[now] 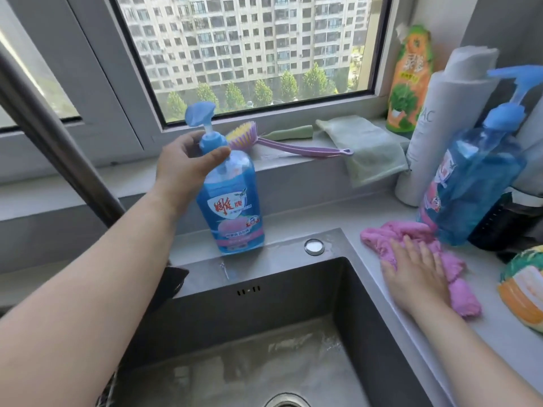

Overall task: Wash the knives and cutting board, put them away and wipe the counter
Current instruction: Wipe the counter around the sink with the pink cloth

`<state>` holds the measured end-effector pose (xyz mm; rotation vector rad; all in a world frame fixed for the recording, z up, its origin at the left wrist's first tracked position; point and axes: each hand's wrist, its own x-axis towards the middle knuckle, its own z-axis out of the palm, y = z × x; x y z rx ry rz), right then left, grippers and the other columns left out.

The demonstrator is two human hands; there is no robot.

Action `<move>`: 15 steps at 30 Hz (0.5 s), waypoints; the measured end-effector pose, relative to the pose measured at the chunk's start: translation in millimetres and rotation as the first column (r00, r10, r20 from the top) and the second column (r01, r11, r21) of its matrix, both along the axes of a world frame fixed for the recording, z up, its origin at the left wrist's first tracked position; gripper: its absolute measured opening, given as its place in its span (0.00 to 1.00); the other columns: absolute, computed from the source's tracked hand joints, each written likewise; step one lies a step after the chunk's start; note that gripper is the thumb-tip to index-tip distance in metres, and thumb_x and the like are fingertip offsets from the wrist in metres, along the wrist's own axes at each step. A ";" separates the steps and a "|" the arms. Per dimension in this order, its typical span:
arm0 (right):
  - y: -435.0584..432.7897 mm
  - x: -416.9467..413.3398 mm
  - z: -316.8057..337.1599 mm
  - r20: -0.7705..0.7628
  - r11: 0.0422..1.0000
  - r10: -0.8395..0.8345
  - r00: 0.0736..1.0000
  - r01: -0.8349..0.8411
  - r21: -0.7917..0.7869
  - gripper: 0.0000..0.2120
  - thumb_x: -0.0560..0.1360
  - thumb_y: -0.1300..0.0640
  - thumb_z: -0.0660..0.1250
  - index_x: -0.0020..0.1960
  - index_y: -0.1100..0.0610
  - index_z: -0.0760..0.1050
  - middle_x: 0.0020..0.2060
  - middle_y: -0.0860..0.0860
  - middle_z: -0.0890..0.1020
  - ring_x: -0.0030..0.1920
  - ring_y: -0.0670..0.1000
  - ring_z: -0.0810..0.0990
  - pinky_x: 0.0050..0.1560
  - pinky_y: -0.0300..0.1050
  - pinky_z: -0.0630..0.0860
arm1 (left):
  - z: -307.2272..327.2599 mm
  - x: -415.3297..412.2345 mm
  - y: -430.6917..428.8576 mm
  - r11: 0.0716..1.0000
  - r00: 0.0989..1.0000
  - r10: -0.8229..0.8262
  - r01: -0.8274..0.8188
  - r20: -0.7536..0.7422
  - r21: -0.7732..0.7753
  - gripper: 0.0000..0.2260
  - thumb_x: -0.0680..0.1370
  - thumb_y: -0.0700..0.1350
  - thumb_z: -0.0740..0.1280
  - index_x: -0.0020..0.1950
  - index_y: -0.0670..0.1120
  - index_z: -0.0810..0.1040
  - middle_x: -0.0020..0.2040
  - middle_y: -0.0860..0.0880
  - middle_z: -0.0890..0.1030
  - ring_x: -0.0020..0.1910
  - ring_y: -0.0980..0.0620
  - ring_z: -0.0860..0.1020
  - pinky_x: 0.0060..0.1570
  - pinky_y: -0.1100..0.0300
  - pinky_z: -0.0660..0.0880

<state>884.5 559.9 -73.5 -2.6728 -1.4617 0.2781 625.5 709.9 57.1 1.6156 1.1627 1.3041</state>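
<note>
My left hand (188, 164) grips the neck of a blue dish-soap pump bottle (232, 201), which is tilted on the counter ledge behind the sink (264, 304). My right hand (414, 274) lies flat, fingers straight, pressing a pink cloth (461, 298) onto the grey counter (382, 212) right of the sink. No knives or cutting board are in view.
A second blue pump bottle (476, 183) leans at the right by a white paper roll (432, 133) and an orange bottle (411, 80). A purple brush (282, 142) and green cloth (364, 148) lie on the windowsill. The faucet pipe (50, 124) crosses the left. A sponge (526, 286) sits far right.
</note>
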 end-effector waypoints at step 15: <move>81.2 -203.2 -9.6 -0.099 0.738 0.671 0.735 -0.648 0.188 0.26 0.79 0.57 0.52 0.75 0.59 0.53 0.75 0.57 0.54 0.76 0.56 0.47 0.74 0.50 0.39 | 13.1 -26.4 0.7 0.943 0.974 0.189 -0.215 0.124 0.253 0.07 0.75 0.43 0.67 0.49 0.42 0.72 0.38 0.55 0.75 0.31 0.68 0.74 0.37 0.73 0.70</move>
